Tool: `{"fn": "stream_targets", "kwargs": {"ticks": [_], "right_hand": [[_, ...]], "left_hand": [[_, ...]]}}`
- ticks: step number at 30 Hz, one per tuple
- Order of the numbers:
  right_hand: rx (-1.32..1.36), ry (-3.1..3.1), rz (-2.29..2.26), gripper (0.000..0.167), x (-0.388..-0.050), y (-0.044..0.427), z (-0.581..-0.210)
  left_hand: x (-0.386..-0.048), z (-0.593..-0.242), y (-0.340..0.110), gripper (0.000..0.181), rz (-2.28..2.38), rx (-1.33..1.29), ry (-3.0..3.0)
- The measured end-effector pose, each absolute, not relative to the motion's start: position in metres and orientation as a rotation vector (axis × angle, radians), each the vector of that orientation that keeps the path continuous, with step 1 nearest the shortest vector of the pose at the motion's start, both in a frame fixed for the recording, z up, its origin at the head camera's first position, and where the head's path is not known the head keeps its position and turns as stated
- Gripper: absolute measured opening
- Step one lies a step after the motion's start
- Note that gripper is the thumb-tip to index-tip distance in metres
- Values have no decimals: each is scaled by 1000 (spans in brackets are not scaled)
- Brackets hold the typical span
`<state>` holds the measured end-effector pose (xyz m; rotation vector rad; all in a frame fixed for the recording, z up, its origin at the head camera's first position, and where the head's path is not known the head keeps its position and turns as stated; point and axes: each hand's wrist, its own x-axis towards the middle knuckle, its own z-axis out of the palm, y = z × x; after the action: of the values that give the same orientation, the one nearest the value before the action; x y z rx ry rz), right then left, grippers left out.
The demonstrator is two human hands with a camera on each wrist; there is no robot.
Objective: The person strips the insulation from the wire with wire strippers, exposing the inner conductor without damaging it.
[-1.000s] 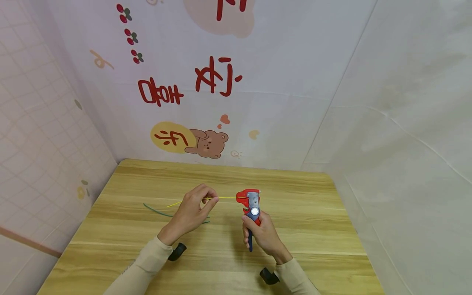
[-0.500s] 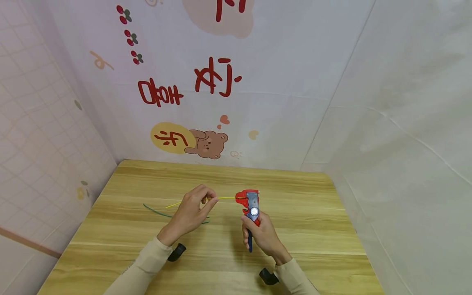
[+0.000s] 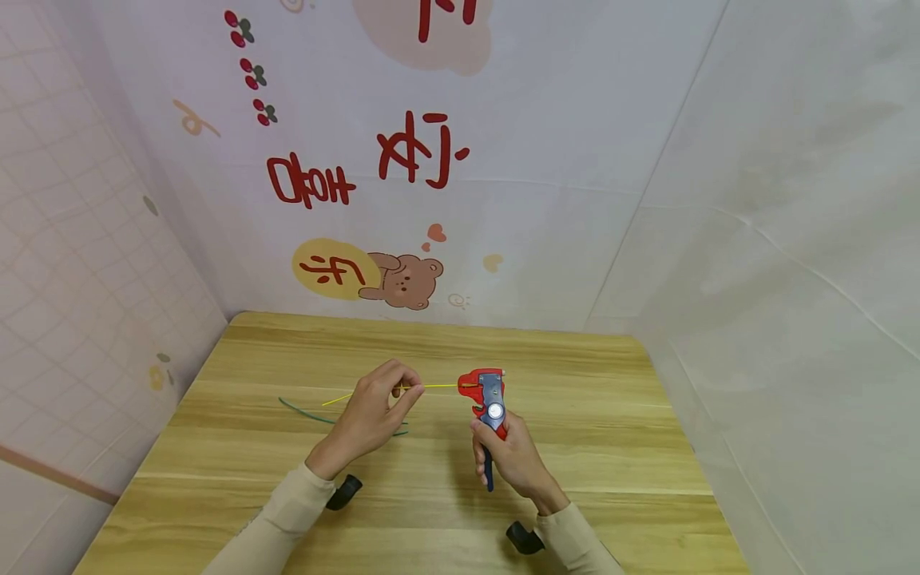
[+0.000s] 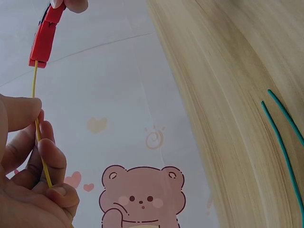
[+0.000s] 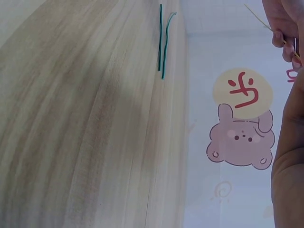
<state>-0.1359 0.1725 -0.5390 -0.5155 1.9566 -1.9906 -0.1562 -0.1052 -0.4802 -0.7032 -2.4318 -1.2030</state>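
A yellow wire [image 3: 440,386] runs level from my left hand [image 3: 372,407] into the red jaws of a wire stripper [image 3: 493,391]. Thumb and fingers of the left hand [image 4: 33,161] pinch the wire [image 4: 34,85], its tail passing across the fingers, and the stripper's red head [image 4: 43,42] meets the wire's far end. My right hand [image 3: 516,459] grips the stripper's handles, the head pointing left. In the right wrist view the stripper is out of sight; the wire's tail [image 5: 257,17] sticks out beyond the left fingers.
Two green wires [image 3: 305,413] lie on the wooden table [image 3: 596,415], partly under the left hand and forearm. A patterned cloth wall [image 3: 532,239] rises behind the table's back edge. Black curved pieces [image 3: 344,492] sit beside both wrists.
The left hand, the wire and the stripper show only a very slight shift left, along with the whole head view. Both holds look the same.
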Motion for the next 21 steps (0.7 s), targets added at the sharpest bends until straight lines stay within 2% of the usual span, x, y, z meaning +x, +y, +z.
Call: {"fn": "stream_targets", "kwargs": {"ticks": [13,21], "right_hand": [[-508,1953,-1990,40,-135,172,-542],[-411,1951,-2037,37,-136,169,-543]], "left_hand": [[-156,-482,-105,9,-1211,-707,-2430],[-156,-482,-104,9,-1199,-713,-2436]]}}
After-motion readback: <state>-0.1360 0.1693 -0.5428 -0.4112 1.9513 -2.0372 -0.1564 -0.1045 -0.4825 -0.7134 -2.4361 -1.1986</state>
